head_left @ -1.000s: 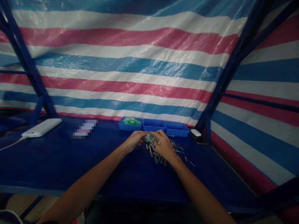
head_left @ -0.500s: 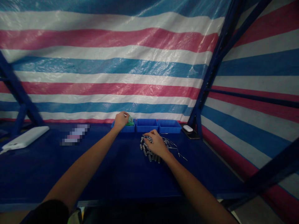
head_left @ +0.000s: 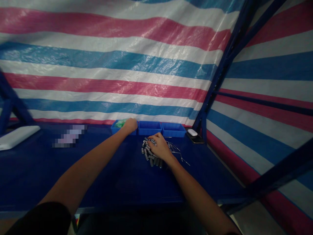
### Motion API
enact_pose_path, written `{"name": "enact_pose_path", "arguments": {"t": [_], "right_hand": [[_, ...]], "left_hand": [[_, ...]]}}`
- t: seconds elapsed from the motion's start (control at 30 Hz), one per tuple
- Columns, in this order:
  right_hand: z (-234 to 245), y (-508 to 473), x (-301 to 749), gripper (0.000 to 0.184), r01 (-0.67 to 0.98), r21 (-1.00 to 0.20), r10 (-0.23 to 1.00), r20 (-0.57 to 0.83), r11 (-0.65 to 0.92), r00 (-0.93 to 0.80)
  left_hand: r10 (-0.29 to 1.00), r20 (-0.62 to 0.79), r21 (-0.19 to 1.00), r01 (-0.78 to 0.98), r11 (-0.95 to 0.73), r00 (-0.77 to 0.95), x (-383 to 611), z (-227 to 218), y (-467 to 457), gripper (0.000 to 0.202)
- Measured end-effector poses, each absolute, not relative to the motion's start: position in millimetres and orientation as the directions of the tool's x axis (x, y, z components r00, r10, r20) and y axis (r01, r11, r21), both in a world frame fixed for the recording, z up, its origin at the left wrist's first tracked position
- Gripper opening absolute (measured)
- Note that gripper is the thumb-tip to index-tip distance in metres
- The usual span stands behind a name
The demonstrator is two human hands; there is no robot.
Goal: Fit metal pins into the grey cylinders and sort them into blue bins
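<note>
My left hand (head_left: 130, 125) is over the right side of the left blue bin (head_left: 117, 131), close to the middle bin. Its fingers point away and are hidden behind the hand, so what they hold does not show. Crumpled green plastic (head_left: 120, 123) lies in that bin. My right hand (head_left: 160, 146) rests on a heap of small grey metal cylinders (head_left: 148, 153), its thumb and fingers curled down onto a cylinder. Thin metal rods (head_left: 176, 151) lie loose just right of this hand.
The middle blue bin (head_left: 150, 131) and right blue bin (head_left: 173, 132) stand in line along the back. A white case (head_left: 192, 132) sits on a dark phone (head_left: 197, 139) at right. A white power bank-like slab (head_left: 18, 137) lies at far left. Striped sheeting (head_left: 110, 71) hangs behind.
My left hand has moved from the green plastic to the bin's right side, and its fingers have dropped out of sight. My right hand stays at the heap. The view has shifted slightly.
</note>
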State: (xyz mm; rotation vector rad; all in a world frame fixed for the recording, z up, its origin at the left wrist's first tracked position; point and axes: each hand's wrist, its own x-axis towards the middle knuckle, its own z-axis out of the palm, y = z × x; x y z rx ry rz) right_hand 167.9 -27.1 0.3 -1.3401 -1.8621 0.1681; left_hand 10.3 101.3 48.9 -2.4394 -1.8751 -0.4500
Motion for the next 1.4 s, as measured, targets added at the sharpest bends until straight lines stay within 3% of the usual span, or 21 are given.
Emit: {"name": "enact_pose_path", "arguments": {"t": [0.17, 0.37, 0.57, 0.77, 0.9, 1.03, 1.23, 1.4], "right_hand": [[3.4, -22.1, 178.0, 0.021, 0.736, -0.543, 0.831, 0.555, 0.404, -0.047], [4.8, -19.9, 184.9, 0.021, 0.753, -0.542, 0.842, 0.538, 0.373, -0.029], [0.1, -23.8, 176.4, 0.019, 0.774, -0.511, 0.864, 0.494, 0.374, -0.092], [-1.7, -25.6, 169.9, 0.019, 0.781, -0.443, 0.839, 0.513, 0.44, -0.181], [6.0, -31.9, 169.3, 0.029, 0.738, -0.361, 0.742, 0.612, 0.569, -0.273], [12.1, -38.9, 165.8, 0.021, 0.717, -0.302, 0.689, 0.644, 0.629, -0.333], [14.2, -40.1, 161.3, 0.014, 0.681, -0.42, 0.71, 0.671, 0.6, -0.212], [14.3, -37.0, 160.6, 0.026, 0.607, -0.583, 0.779, 0.62, 0.54, -0.096]], "left_hand": [[0.834, 0.478, 0.168, 0.904, -0.394, 0.275, 12.8, 28.6, 56.1, 0.037], [0.871, 0.178, 0.193, 0.852, -0.486, 0.457, 7.7, 4.3, 15.2, 0.024], [0.844, 0.166, 0.19, 0.823, -0.535, 0.51, -4.7, -0.9, 15.4, 0.018], [0.889, 0.213, 0.394, 0.797, -0.458, 0.405, -9.1, -0.1, 18.8, 0.016], [0.85, 0.245, 0.613, 0.605, -0.508, 0.466, -3.5, 6.4, 5.7, 0.027], [0.816, 0.314, 0.705, 0.457, -0.542, 0.485, 2.6, 14.5, -9.0, 0.037], [0.834, 0.389, 0.723, 0.432, -0.539, 0.391, 0.4, 21.7, -12.5, 0.034], [0.717, 0.513, 0.575, 0.431, -0.695, 0.472, -1.2, 20.1, -15.8, 0.034]]}}
